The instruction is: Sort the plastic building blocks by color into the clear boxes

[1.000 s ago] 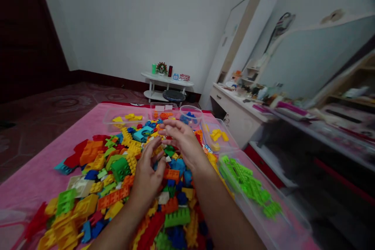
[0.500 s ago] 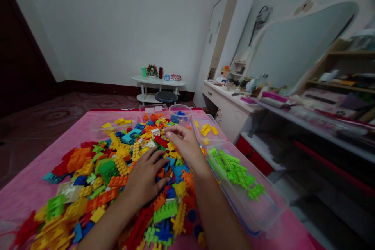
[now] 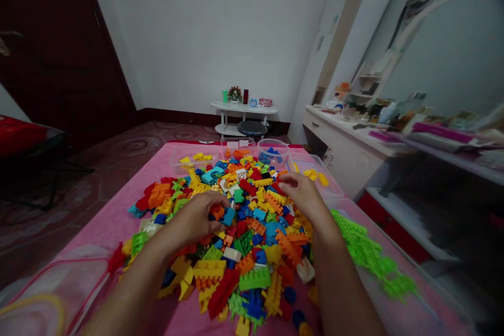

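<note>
Both hands have spread wider apart over the pile since half a second ago: the right hand [image 3: 303, 194] has drawn off from the white block [image 3: 241, 174] toward two o'clock, and the left hand [image 3: 200, 215] sits nearer nine. More of the middle of the block pile [image 3: 246, 241] shows between them, spread over the pink cloth [image 3: 102, 215].

With twelve at the far edge of the cloth, the left hand is curled, thumb and fingers bent around a blue block [image 3: 229, 216] and an orange block [image 3: 217, 212]; whether it grips either, I cannot tell. The right hand is loosely bent, fingertips low over the pile beside some red pieces; I cannot tell whether it pinches one.

Around the pile, a tray [image 3: 177, 156] with yellow pieces lies at eleven, a tub [image 3: 253, 149] of orange ones at twelve, a round tub [image 3: 284, 151] of blue ones at one, a box [image 3: 333, 184] with yellow pieces at two, and a long box [image 3: 409, 315] of green pieces at four.
</note>
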The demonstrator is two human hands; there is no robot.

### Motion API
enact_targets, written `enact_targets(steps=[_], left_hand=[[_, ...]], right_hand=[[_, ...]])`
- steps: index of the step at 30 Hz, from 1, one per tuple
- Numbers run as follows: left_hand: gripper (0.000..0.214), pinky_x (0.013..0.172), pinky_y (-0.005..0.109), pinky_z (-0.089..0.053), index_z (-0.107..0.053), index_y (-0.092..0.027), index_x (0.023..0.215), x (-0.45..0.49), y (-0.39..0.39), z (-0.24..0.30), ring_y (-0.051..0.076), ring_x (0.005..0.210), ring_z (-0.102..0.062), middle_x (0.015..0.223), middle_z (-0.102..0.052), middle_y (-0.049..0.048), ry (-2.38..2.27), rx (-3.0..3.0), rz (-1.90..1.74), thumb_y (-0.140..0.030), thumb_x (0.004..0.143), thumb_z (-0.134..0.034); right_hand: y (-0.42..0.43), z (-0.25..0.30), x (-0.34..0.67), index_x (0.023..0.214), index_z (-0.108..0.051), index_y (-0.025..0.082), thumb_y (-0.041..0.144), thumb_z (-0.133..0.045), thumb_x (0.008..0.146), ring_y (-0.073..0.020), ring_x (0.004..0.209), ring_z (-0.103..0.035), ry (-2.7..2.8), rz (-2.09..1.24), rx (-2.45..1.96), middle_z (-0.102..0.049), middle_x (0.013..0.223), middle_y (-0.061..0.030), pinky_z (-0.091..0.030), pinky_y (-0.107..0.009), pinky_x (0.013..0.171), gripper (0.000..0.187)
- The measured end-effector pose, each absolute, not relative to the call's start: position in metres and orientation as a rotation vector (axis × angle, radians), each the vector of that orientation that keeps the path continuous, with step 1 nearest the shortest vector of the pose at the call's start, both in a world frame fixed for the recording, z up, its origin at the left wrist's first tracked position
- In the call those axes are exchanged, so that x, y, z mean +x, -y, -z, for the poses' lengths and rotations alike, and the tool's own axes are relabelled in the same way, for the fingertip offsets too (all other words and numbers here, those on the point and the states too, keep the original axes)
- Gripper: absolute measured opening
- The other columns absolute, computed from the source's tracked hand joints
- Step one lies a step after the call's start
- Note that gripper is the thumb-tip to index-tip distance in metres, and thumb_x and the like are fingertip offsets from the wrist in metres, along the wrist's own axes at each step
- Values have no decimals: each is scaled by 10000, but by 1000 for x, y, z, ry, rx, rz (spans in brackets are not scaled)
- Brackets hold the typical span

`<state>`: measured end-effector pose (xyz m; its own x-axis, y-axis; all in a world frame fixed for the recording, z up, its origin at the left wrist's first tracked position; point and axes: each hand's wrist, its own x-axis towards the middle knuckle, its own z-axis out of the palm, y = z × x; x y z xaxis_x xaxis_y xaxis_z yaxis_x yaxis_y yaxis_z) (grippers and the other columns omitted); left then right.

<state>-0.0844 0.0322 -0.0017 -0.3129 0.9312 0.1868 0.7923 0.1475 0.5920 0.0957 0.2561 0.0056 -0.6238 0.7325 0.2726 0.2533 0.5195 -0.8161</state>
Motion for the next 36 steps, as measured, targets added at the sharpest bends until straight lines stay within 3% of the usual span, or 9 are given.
enact_targets(steps=[5, 8, 13, 18, 23, 26, 30, 36], left_hand=[[358, 895, 344, -436, -663, -225, 961, -98, -18, -8, 234, 958, -594, 1000, -677, 16, -2230, 1591, -800, -259, 607, -693], [340, 857, 333, -448, -669, -229, 969, -102, -12, -13, 236, 933, -608, 986, -684, 17, -2260, 1606, -740, -268, 631, -677], [378, 846, 321, -458, -676, -220, 995, -102, -6, -21, 239, 932, -623, 995, -693, 32, -2297, 1576, -705, -375, 651, -696], [332, 762, 278, -480, -681, -208, 914, -100, -10, -24, 203, 847, -645, 909, -709, 26, -2217, 1514, -806, -476, 724, -633], [353, 806, 329, -482, -673, -196, 982, -98, -20, -17, 232, 909, -637, 1003, -696, 66, -2440, 1494, -897, -466, 768, -595], [399, 913, 372, -448, -652, -208, 1097, -95, -24, -12, 258, 1057, -593, 1161, -647, 84, -2491, 1600, -882, -432, 769, -608], [447, 1003, 394, -392, -612, -219, 1194, -92, -27, -3, 265, 1164, -539, 1258, -603, 79, -2444, 1678, -742, -290, 753, -632], [408, 964, 357, -412, -655, -239, 1121, -92, -30, 4, 246, 1108, -562, 1243, -584, 69, -2383, 1737, -770, -173, 719, -634]], right_hand=[[-261, 4, 99, 889, -705, 207, 216, -702, 611, -216, 816, -623, 2453, -730, -961, -701, 895, -55, -451, -321, 730, 278], [-257, 7, 97, 917, -705, 220, 238, -745, 570, -199, 773, -614, 2561, -740, -955, -692, 874, -40, -437, -300, 688, 350], [-239, 6, 87, 883, -692, 190, 244, -703, 622, -146, 633, -572, 2612, -1041, -779, -650, 750, -23, -419, -254, 573, 266], [-218, -9, 78, 865, -672, 144, 198, -642, 666, -137, 654, -585, 2551, -1444, -514, -637, 709, -18, -454, -243, 607, 208], [-226, -10, 77, 847, -675, 160, 160, -585, 696, -168, 738, -622, 2516, -990, -684, -684, 805, -41, -473, -273, 679, 175], [-233, -3, 78, 959, -683, 185, 138, -586, 696, -216, 906, -631, 2565, -730, -773, -697, 983, -61, -466, -330, 815, 284], [-230, 5, 74, 1116, -643, 189, 93, -609, 662, -232, 1076, -580, 2685, -704, -706, -639, 1181, -73, -418, -346, 938, 466], [-219, 1, 71, 1020, -666, 178, 91, -580, 664, -172, 824, -615, 2756, -824, -605, -679, 947, -46, -458, -270, 736, 377]])
